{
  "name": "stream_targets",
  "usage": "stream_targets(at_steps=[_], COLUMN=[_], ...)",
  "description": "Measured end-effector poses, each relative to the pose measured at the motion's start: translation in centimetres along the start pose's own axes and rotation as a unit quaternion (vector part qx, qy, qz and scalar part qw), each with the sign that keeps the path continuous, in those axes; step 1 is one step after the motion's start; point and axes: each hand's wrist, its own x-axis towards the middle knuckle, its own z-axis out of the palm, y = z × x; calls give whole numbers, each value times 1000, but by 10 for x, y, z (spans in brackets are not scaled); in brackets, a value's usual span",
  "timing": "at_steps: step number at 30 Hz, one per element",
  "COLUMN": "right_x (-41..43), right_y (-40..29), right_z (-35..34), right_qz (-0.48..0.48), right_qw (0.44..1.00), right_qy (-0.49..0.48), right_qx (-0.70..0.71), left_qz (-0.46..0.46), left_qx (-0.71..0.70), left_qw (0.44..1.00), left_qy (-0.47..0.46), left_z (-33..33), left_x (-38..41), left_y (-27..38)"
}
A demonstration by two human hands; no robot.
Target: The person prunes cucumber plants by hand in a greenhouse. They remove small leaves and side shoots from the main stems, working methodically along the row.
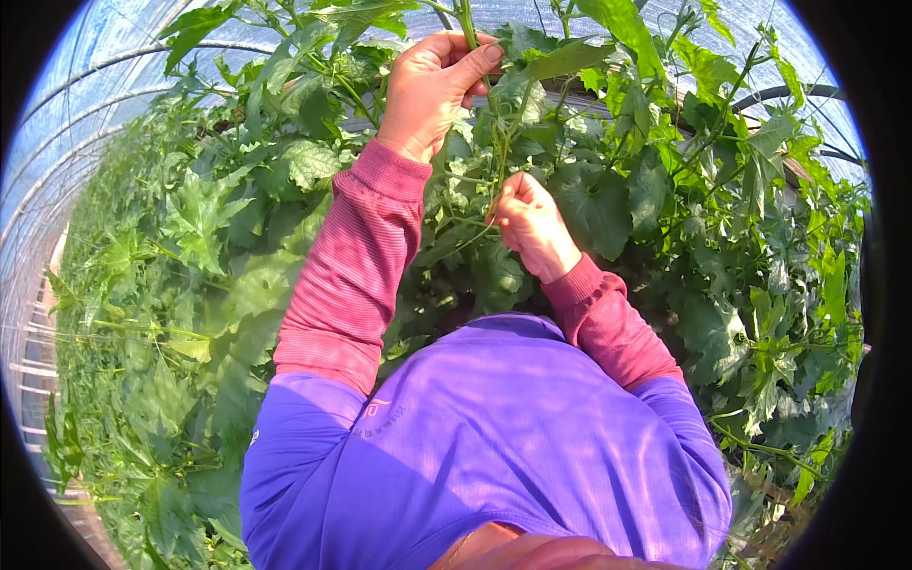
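Note:
High in the view, my left hand [438,89] pinches a thick green vine stem [467,25] between thumb and fingers. Lower and to the right, my right hand [531,224] has its fingers closed around thin, pale tendrils or stem strands [502,142] that hang below the left hand. The exact grip inside the right fingers is hidden. A broad leaf [570,60] spreads just right of the left hand. Beside the right hand hangs a large dark green leaf [591,206]. Both forearms wear ribbed dark pink sleeves.
Dense lobed foliage [192,221] fills the left side, and more leafy vines [741,285] crowd the right. Curved hoops [142,53] carry a translucent plastic cover [92,50] overhead. A strip of ground [39,356] shows at the far left edge.

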Motion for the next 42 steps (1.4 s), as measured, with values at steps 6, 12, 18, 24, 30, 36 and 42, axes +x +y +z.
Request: stream_targets(at_steps=[6, 12, 18, 24, 30, 36, 42], right_x=[-18, -14, 29, 43, 55, 33, 31], right_y=[68, -4, -10, 24, 58, 122, 171], right_z=[-42, -31, -49, -41, -49, -80, -132], right_qz=[69, -95, 28, -76, -210, -25, 293], right_qw=[699, 823, 918, 879, 741, 741, 942], right_qy=[-283, -221, -47, -27, -95, -140, -86], right_qx=[-653, -515, -393, -471, -630, -656, -140], left_qz=[-17, -21, 2, -44, -18, -137, -268], left_qx=[20, 9, 59, 55, 77, 175, 94], left_qw=[1000, 1000, 998, 997, 997, 973, 956], left_qy=[13, 9, -30, -17, -23, -55, -79], left_z=[-10, -20, -29, -33, -40, -52, -46], left_x=[-1, -10, -12, -22, -28, -72, -127], left_y=[1, -3, 4, 13, -5, -75, -105])
